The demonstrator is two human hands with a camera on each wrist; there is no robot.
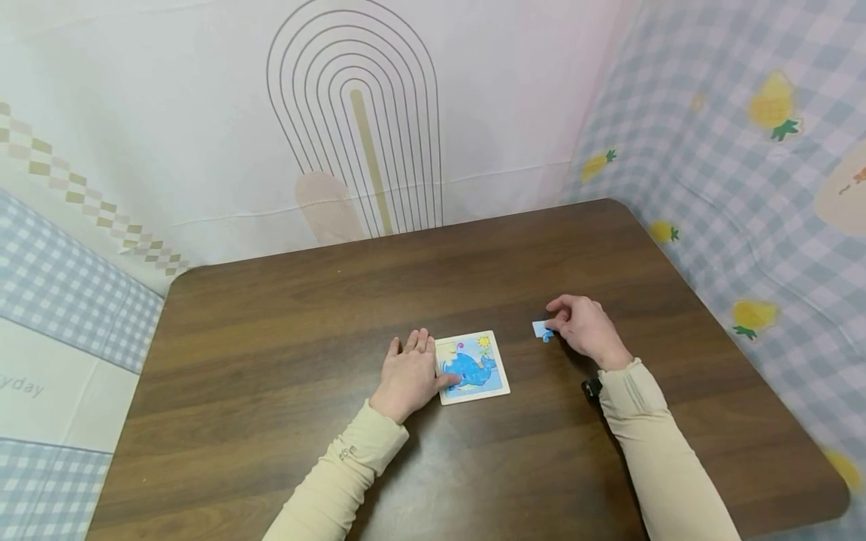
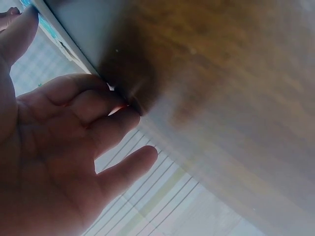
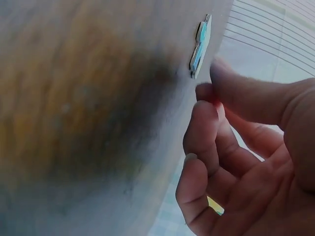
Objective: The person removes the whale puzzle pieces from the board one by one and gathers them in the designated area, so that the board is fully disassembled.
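Note:
My left hand (image 1: 408,376) lies on the table at the left edge of a small square jigsaw puzzle (image 1: 476,372) with a pale frame, a blue whale and a yellow sun. Its thumb rests on the picture while the other fingers extend flat over the wood. In the left wrist view, the puzzle's edge (image 2: 66,39) runs beside that hand (image 2: 59,132). To the right of the board, my right hand (image 1: 583,324) hovers by loose blue puzzle pieces (image 1: 540,329). The right wrist view shows the pieces (image 3: 200,46) just beyond the loosely bent fingers (image 3: 202,130), apart from them.
The brown wooden table (image 1: 291,315) has rounded corners. A white cloth with an arch pattern (image 1: 355,113) hangs behind it, and a checked cloth with pineapples (image 1: 717,150) stands along the right side. A black strap (image 1: 591,388) shows at the right cuff.

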